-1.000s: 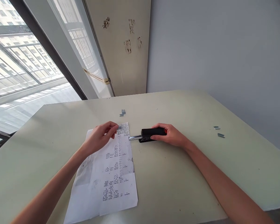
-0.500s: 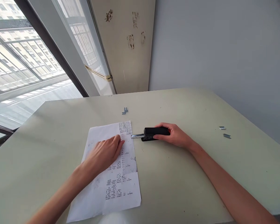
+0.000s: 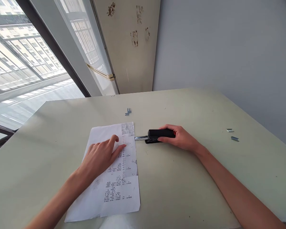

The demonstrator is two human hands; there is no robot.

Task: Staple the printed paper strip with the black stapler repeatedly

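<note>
left hand (image 3: 102,156) lies flat on the paper (image 3: 109,178); at its 3 o'clock, right hand (image 3: 181,137) grips the stapler (image 3: 157,135) on the worktop (image 3: 193,178).

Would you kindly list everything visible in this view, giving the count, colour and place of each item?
table: one, pale green, fills the lower view
paper: white with black print, number of sheets unclear, on the table left of centre
stapler: one, black, its silver magazine sticking out towards the paper's far right corner
far staples: small cluster, silver, on the table beyond the paper
right staples: two strips, silver, near the table's right edge
window: one, dark-framed, upper left
panel: one, beige with scuffed patches, behind the table
wall: grey, upper right
left hand: open, lying flat on the paper
right hand: closed around the stapler's rear
</note>
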